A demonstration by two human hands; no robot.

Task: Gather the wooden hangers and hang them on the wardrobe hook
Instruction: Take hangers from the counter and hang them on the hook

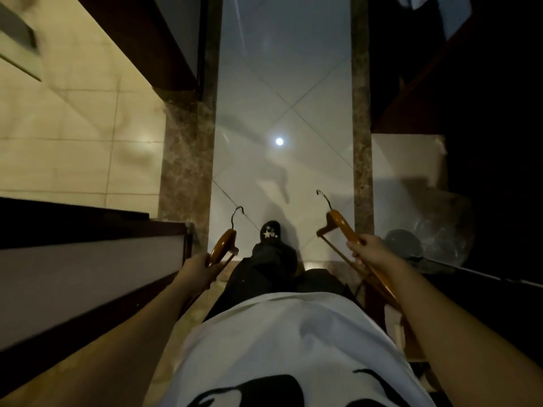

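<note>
I look straight down at a tiled floor. My left hand grips a brown wooden hanger by one arm, its metal hook pointing forward and up. My right hand grips a second wooden hanger in the same way, its hook also pointing forward. Both hangers are held at my sides, about hip level, apart from each other. No wardrobe hook is visible.
A pale glossy tiled strip runs ahead between two brown marble bands. A dark door or furniture edge stands on the left. Dark furniture and a clear plastic bag lie on the right. My foot steps forward.
</note>
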